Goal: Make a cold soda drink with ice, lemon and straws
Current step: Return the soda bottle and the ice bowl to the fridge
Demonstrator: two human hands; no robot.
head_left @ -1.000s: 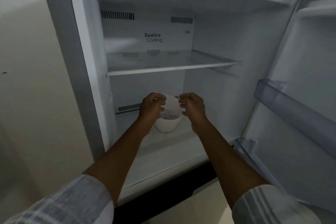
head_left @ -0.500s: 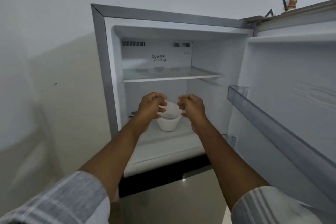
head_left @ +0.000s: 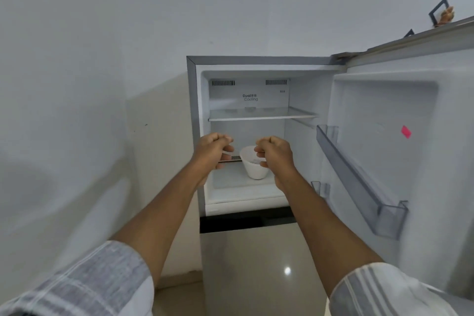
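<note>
Pulled back from the freezer compartment over the last second, with the view now wider and both arms drawn out toward the doorway. Left hand and right hand curled tight, each seemingly pinching one end of something thin and clear that is too faint to name; white bowl sitting on the freezer floor between them, nearer the right hand at its 9 o'clock, apparently holding ice. Judged as fetching ice, with the bowl not yet lifted out and the door open at 3 o'clock.
</note>
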